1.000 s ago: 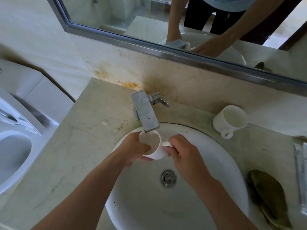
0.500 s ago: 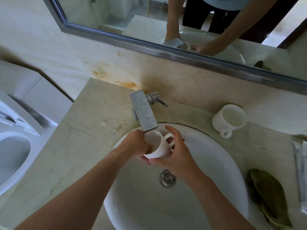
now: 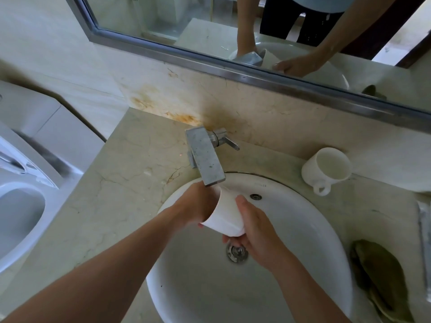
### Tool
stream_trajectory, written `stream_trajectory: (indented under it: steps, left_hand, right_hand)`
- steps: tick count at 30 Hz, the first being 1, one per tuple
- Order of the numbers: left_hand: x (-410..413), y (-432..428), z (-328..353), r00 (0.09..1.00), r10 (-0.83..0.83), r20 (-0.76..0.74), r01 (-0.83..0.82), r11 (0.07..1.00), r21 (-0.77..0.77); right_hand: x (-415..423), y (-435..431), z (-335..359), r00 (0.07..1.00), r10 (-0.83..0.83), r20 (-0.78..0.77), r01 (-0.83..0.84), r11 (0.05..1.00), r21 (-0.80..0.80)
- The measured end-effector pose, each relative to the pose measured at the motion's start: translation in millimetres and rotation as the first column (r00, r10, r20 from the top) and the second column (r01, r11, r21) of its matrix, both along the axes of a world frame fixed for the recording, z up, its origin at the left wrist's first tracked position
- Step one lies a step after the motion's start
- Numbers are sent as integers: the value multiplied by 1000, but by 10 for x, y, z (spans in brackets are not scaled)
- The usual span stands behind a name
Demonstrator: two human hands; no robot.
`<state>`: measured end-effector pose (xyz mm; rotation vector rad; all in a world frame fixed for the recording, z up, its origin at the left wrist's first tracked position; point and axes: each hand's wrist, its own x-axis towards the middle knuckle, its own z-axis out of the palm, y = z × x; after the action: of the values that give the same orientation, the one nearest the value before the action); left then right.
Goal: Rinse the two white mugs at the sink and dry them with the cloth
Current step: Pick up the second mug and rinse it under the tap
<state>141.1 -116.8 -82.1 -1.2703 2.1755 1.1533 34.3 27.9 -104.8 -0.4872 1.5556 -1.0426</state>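
One mug (image 3: 227, 214) is held over the sink (image 3: 326, 220), directly below the tap (image 3: 205, 157), tipped so its mouth points up at the spout and its base faces the person. The right hand (image 3: 256, 231) grips it, with the fingers (image 3: 233, 240) curled under the base and the thumb along the wall. The left hand (image 3: 198, 206) clasps the side nearest the tap; its fingers are mostly hidden behind the mug. I cannot tell whether water is running.

This looks like the rinse of the first mug. To do it well, the mouth should sit right under the spout so water runs round the inside. The mug should then be turned slowly between both hands so the outer wall and handle get wet too. Wet glaze is slippery, so one hand should hold firm while the other shifts. Tip it mouth-down over the drain (image 3: 236, 251) to empty it.

The second mug (image 3: 326, 169) waits on the desk (image 3: 130, 183) to the right of the tap. The cloth (image 3: 382, 280) lies further right of the tap and nearer the person.
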Motion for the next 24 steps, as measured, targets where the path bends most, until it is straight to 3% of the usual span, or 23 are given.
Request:
stream_trajectory:
  steps: [3, 6, 8, 9, 11, 13, 16, 17, 18, 20, 22, 24]
  left_hand:
    - [62, 131, -93, 961, 275, -1, -265, 928, 263]
    - [114, 302, -95, 877, 465, 118, -451, 714, 536]
    - [110, 306, -113, 916, 378, 134, -387, 742, 548]
    - [125, 288, -136, 947, 293, 132, -319, 806, 498]
    - [169, 257, -206, 958, 282, 44, -280, 897, 341]
    - [174, 203, -280, 873, 480, -91, -423, 835, 351]
    - [123, 147, -353, 746, 659, -92, -543, 682, 490]
    - [136, 145, -387, 759, 646, -83, -541, 696, 472]
    - [126, 146, -391, 756, 651, -67, -551, 688, 473]
    - [151, 186, -386, 741, 668, -71, -562, 675, 478]
    - [128, 246, -362, 654, 755, 41, -622, 507, 596]
    - [110, 296, -343, 582, 804, 119, -662, 383, 645]
  right_hand:
    - [-62, -6, 95, 999, -51, 10, 51, 998, -22]
    - [-40, 23, 180, 993, -77, -94, 71, 995, -71]
    - [-5, -22, 255, 992, -109, -62, 108, 994, -27]
    - [-12, -66, 263, 993, -117, -30, 118, 992, 44]
    - [-75, -187, 284, 999, -44, 19, 37, 962, 270]
    - [-158, -277, 312, 983, 8, 182, -88, 898, 432]
    - [-248, -313, 376, 935, -69, 348, -83, 911, 403]
    - [-256, -323, 400, 942, -62, 330, -66, 929, 364]
    - [-242, -338, 411, 972, -22, 233, -53, 949, 310]
    - [-164, -378, 400, 988, 75, -137, -44, 975, 219]
    - [-77, -436, 366, 893, 83, -443, -15, 988, 155]
    - [-14, -499, 324, 813, 67, -578, 6, 992, 123]
